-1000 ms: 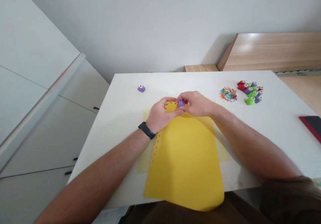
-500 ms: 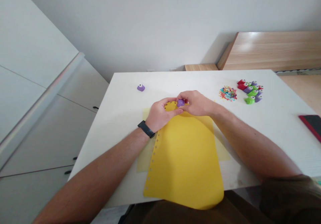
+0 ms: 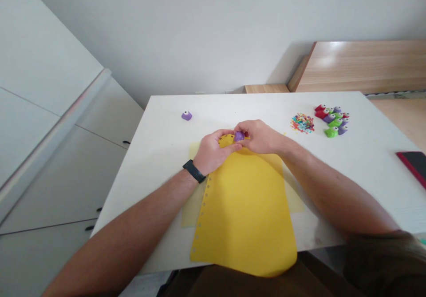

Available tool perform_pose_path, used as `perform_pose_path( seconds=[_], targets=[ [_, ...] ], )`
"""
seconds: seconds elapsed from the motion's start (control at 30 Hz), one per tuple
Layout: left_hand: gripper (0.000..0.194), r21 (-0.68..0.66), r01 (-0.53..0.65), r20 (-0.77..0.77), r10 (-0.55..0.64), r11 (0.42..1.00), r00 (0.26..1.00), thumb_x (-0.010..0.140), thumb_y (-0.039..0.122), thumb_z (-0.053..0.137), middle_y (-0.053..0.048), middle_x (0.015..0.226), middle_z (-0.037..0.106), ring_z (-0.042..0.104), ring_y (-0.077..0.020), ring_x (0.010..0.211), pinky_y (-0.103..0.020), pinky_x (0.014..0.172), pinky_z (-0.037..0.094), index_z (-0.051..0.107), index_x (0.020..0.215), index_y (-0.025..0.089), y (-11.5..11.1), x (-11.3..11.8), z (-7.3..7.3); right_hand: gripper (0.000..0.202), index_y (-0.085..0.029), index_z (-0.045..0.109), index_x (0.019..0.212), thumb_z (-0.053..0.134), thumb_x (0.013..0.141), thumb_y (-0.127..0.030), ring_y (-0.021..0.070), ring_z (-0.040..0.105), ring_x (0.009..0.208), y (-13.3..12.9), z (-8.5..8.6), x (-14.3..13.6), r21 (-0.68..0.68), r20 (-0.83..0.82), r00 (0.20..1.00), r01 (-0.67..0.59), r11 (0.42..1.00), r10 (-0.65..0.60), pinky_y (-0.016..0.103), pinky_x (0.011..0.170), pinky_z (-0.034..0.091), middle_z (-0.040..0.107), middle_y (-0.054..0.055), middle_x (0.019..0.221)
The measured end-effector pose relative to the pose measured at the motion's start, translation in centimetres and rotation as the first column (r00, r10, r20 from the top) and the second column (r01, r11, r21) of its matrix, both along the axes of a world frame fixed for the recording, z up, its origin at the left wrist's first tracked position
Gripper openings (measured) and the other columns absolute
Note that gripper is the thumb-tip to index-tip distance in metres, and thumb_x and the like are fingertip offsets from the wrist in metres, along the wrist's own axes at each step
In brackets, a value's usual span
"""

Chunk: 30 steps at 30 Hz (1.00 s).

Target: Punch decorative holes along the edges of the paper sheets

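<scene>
A large yellow sheet (image 3: 249,212) lies in front of me, its near end reaching past the table's front edge. Small shaped holes run along its left and far edges. My left hand (image 3: 214,152) pinches the sheet's far left part between thumb and fingers. My right hand (image 3: 260,137) grips a small purple punch (image 3: 238,136) at the sheet's far edge. The left fingertips are close beside the punch. Part of the punch is hidden by the fingers.
Under the yellow sheet is a paler yellow sheet (image 3: 191,208). A single purple punch (image 3: 187,116) stands at the back left. Colourful paper bits (image 3: 302,123) and several red, green and purple punches (image 3: 336,122) lie back right. A red-black object (image 3: 414,166) sits far right.
</scene>
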<state>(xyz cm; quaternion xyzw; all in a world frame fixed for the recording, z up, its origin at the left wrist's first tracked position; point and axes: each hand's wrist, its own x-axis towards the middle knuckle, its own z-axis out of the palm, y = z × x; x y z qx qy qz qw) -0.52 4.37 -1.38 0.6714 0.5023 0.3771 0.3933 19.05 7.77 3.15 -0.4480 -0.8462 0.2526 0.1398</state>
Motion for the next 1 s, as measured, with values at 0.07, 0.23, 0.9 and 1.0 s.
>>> perform_pose_path(
  seconds=[0.07, 0.23, 0.9, 1.0],
  targets=[
    [0.049, -0.007, 0.001, 0.006, -0.001, 1.000, 1.000, 0.077, 0.047, 0.080, -0.007, 0.115, 0.075, 0.070, -0.0252, 0.104, -0.041, 0.101, 0.052, 0.071, 0.118, 0.021, 0.0, 0.0, -0.1, 0.015, -0.017, 0.070, 0.091, 0.066, 0.078, -0.022, 0.0138, 0.059, 0.073, -0.1, 0.1, 0.0, 0.005, 0.003, 1.000, 0.003, 1.000, -0.003, 0.024, 0.065, 0.037, 0.070, 0.002, 0.084],
    [0.049, 0.004, -0.003, 0.011, 0.003, 1.000, 1.000, 0.077, 0.047, 0.081, -0.005, 0.110, 0.077, 0.071, -0.0235, 0.099, -0.040, 0.097, 0.054, 0.071, 0.118, 0.021, 0.0, 0.0, -0.3, 0.014, -0.016, 0.070, 0.090, 0.067, 0.077, -0.022, 0.0139, 0.059, 0.073, -0.2, 0.1, -0.1, 0.007, -0.004, 1.000, 0.014, 1.000, -0.014, 0.023, 0.065, 0.037, 0.070, 0.003, 0.084],
    [0.052, -0.022, 0.002, 0.039, -0.001, 1.000, 0.999, 0.077, 0.051, 0.079, -0.005, 0.110, 0.076, 0.071, -0.0223, 0.095, -0.035, 0.085, 0.056, 0.069, 0.119, 0.021, -0.1, -0.1, 0.3, 0.019, -0.017, 0.071, 0.097, 0.068, 0.078, -0.022, 0.0148, 0.060, 0.078, 0.5, -0.1, 0.6, -0.024, -0.033, 0.999, -0.004, 1.000, 0.003, 0.025, 0.072, 0.042, 0.071, 0.003, 0.089],
    [0.042, -0.020, -0.016, 0.055, 0.017, 1.000, 0.998, 0.084, 0.049, 0.073, -0.005, 0.106, 0.076, 0.071, -0.0212, 0.092, -0.034, 0.081, 0.056, 0.070, 0.116, 0.021, 0.0, -0.2, 0.0, 0.020, -0.018, 0.070, 0.096, 0.070, 0.079, -0.028, 0.0149, 0.060, 0.078, 0.7, 0.1, 1.0, -0.025, -0.030, 0.999, -0.019, 1.000, 0.018, 0.026, 0.072, 0.042, 0.071, 0.003, 0.088]
  ],
)
